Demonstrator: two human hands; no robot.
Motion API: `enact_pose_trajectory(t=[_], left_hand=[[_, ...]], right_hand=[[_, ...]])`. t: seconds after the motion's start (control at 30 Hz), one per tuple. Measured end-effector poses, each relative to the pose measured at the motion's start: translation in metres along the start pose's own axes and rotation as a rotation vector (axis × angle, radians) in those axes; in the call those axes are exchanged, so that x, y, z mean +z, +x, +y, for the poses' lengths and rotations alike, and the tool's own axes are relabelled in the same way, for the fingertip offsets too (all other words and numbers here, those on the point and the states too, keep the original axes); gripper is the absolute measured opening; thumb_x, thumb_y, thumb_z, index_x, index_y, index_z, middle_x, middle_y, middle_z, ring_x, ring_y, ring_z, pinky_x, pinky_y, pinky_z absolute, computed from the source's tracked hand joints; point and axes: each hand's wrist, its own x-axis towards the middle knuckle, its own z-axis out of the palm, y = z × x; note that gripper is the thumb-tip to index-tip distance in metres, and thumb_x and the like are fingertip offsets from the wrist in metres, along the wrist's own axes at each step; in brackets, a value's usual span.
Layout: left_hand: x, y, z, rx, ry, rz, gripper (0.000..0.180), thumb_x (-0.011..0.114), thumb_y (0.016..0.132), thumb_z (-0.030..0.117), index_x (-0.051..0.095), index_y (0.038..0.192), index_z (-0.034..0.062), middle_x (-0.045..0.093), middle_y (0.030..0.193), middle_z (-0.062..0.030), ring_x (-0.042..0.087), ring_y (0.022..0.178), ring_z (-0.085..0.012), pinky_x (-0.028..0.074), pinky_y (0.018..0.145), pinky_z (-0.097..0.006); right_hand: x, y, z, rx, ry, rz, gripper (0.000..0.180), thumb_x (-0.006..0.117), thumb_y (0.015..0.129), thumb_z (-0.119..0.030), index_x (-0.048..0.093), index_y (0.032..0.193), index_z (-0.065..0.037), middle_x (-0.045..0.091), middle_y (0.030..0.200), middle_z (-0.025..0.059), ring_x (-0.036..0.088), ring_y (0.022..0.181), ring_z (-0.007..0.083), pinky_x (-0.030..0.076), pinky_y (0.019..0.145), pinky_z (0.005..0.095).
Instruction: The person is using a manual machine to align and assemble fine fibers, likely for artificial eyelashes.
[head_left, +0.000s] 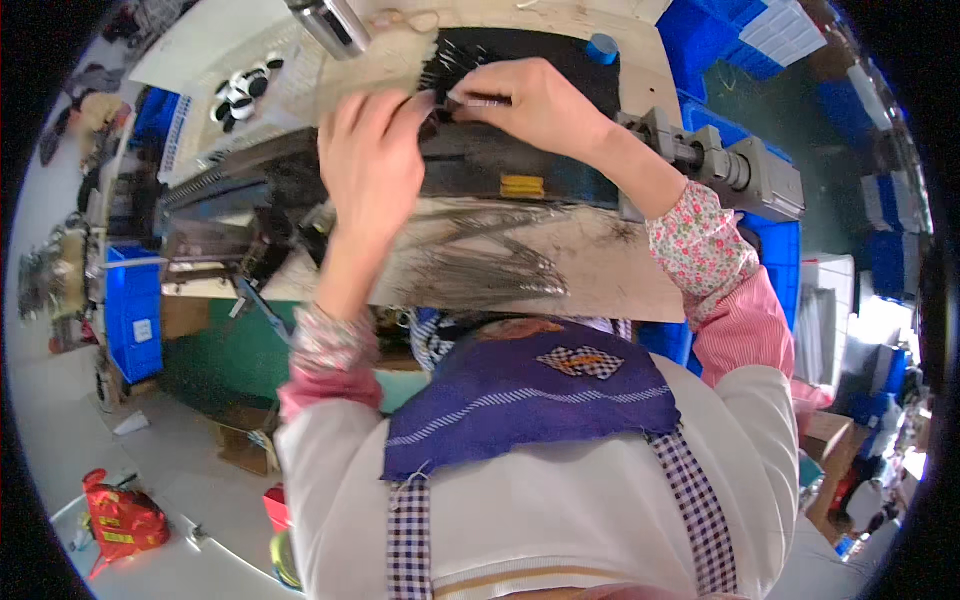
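Note:
Both hands meet over a black mat [570,75] at the far side of the bench. My right hand [540,105] pinches a slim dark piece [485,100] between thumb and fingers. Its kind is too small to tell. My left hand [375,155], somewhat blurred, has thumb and forefinger drawn together right beside the right fingertips; what they grip is too small and dark to make out. Several thin, shiny dark parts [455,58] lie on the mat just beyond the fingers.
A dark rail [470,170] crosses the bench, with a yellow block [522,187] on it and a grey motor [765,178] at its right end. A blue cap [602,48], a metal cylinder [333,25] and a clear tray [290,85] of black-and-white round parts stand around.

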Motion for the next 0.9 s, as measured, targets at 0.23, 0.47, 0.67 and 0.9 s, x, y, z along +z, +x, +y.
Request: enact_pose_trajectory(t=[0.23,0.47,0.67,0.9], left_hand=[[0.005,-0.095,0.06,-1.438,-1.607,-0.03,0.023,0.052,0.096,0.021,0.063,0.089,0.0023,0.055,0.066,-0.0022,0.048,0.056,-0.0115,0.04,0.052,-0.023],[-0.004,-0.088,0.01,-1.636,-2.846,0.079,0.055,0.035,0.099,0.048,0.053,0.071,0.0039,0.034,0.048,-0.0011,0.028,0.037,-0.0089,0.023,0.029,-0.023],[-0.015,-0.073,0.013,-1.425,-3.107,0.182,0.064,0.042,0.091,0.062,0.062,0.093,0.0004,0.042,0.049,0.0008,0.036,0.034,-0.0075,0.029,0.028,-0.022],[0.036,-0.083,0.046,-1.17,-1.272,-0.36,0.026,0.063,0.085,0.014,0.052,0.105,0.0014,0.058,0.069,-0.0041,0.053,0.051,-0.0097,0.042,0.045,-0.025]], right_hand=[[0.014,0.014,-0.005,0.154,-0.076,-0.192,0.02,0.069,0.078,-0.014,0.062,0.088,0.002,0.064,0.081,0.0147,0.063,0.078,0.0301,0.05,0.072,0.0354],[0.022,0.005,0.0,0.06,-0.111,-0.145,0.011,0.062,0.077,-0.011,0.06,0.081,-0.001,0.06,0.079,0.0152,0.062,0.077,0.0342,0.051,0.071,0.0427],[0.021,0.004,-0.003,0.078,-0.058,-0.126,0.007,0.061,0.073,-0.007,0.06,0.077,-0.002,0.06,0.078,0.0138,0.062,0.078,0.0336,0.051,0.071,0.0422],[0.025,0.011,0.0,0.074,-0.049,-0.15,0.007,0.059,0.073,-0.009,0.06,0.077,-0.003,0.06,0.078,0.0141,0.061,0.08,0.0341,0.051,0.071,0.0423]])
